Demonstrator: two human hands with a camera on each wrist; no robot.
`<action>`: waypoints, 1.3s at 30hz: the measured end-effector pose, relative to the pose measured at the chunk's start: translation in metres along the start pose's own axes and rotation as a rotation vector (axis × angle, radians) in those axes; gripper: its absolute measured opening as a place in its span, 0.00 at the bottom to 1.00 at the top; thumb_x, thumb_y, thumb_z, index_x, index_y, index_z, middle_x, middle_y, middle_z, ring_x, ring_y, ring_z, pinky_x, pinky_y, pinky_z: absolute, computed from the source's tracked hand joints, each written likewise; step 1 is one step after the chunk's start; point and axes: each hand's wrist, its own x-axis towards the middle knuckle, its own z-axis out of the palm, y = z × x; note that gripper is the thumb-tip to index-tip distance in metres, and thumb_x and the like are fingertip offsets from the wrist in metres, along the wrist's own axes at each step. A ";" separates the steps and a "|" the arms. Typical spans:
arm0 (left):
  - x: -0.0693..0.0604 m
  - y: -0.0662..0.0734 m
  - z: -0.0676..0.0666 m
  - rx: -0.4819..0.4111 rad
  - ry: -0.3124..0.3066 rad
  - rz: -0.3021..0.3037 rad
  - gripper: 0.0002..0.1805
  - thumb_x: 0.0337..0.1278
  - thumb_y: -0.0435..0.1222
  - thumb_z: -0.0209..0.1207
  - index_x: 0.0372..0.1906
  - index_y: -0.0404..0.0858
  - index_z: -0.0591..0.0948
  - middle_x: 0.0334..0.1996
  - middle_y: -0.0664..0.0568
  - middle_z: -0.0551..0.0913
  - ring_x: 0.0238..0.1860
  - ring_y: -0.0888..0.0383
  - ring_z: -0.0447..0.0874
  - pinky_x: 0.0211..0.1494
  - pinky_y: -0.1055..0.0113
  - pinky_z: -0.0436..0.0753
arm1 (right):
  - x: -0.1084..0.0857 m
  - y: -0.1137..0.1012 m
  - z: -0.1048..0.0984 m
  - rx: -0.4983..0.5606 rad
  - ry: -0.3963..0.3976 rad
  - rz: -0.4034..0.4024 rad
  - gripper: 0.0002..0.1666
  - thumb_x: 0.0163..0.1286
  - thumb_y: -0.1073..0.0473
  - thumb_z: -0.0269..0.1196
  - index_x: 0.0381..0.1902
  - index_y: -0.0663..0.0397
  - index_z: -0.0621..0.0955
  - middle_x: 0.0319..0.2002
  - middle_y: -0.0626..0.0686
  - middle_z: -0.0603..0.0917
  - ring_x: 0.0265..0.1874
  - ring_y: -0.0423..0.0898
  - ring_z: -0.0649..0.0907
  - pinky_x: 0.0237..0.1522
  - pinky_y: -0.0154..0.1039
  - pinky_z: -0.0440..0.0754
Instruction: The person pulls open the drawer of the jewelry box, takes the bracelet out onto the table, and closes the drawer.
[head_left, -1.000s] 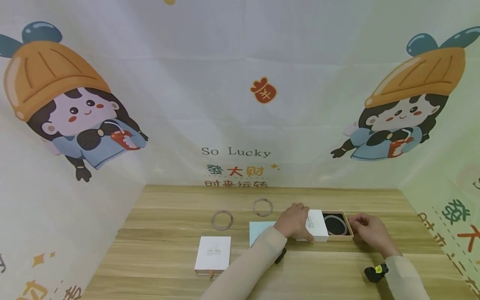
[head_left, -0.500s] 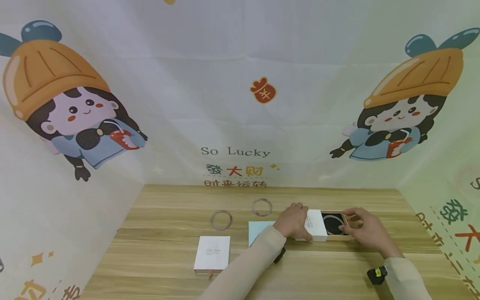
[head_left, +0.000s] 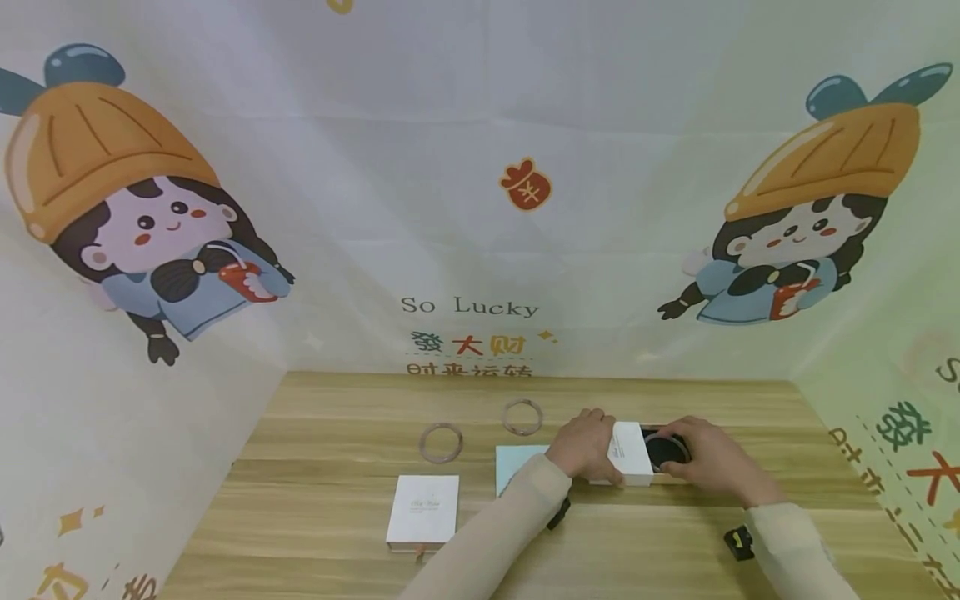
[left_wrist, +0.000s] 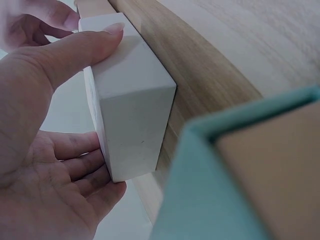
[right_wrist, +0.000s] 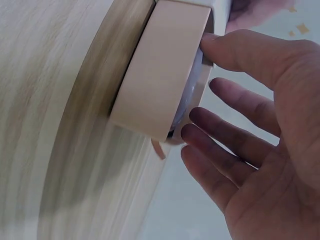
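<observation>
My left hand [head_left: 585, 446] grips the white sleeve [head_left: 632, 454] of a small box, thumb on one side and fingers on the other, as the left wrist view shows. A beige drawer [right_wrist: 152, 70] sticks out of the sleeve to the right. Inside it a pale bangle [right_wrist: 187, 97] lies on black lining. Over the drawer is my right hand [head_left: 716, 462]. Its thumb tip touches at the drawer rim beside the bangle, while the other fingers stay spread and slightly bent. Part of the drawer is hidden behind this hand in the head view.
Two more bangles lie at the back: a left one [head_left: 441, 442] and a right one [head_left: 522, 417]. A white box [head_left: 423, 510] with a small tab sits at the front left. A light-blue box [head_left: 513, 467] stands partly under my left forearm. Printed cloth [head_left: 600, 250] walls the table.
My right hand has moved left, from the drawer's outer end to above the bangle inside it. The left hand stays on the sleeve.
</observation>
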 end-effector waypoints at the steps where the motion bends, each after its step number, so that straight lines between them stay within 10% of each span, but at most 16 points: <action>1: 0.000 0.000 0.000 0.001 -0.001 0.001 0.47 0.40 0.59 0.78 0.66 0.43 0.75 0.58 0.57 0.79 0.59 0.62 0.75 0.62 0.72 0.77 | 0.001 -0.001 0.001 -0.006 -0.010 0.004 0.25 0.58 0.56 0.77 0.52 0.59 0.85 0.51 0.61 0.85 0.49 0.57 0.85 0.49 0.57 0.84; 20: 0.002 0.000 0.002 0.002 0.018 -0.002 0.46 0.38 0.59 0.79 0.64 0.43 0.76 0.53 0.58 0.79 0.54 0.63 0.74 0.59 0.73 0.78 | 0.023 -0.019 -0.002 -0.093 -0.173 0.074 0.33 0.54 0.60 0.76 0.57 0.69 0.82 0.45 0.60 0.83 0.39 0.49 0.80 0.45 0.53 0.83; 39: 0.002 -0.002 0.004 -0.024 0.008 -0.003 0.46 0.40 0.59 0.78 0.66 0.44 0.75 0.54 0.58 0.78 0.53 0.63 0.73 0.58 0.73 0.77 | 0.023 -0.020 -0.001 -0.127 -0.106 0.038 0.35 0.48 0.58 0.79 0.55 0.68 0.85 0.41 0.58 0.85 0.35 0.46 0.80 0.41 0.48 0.84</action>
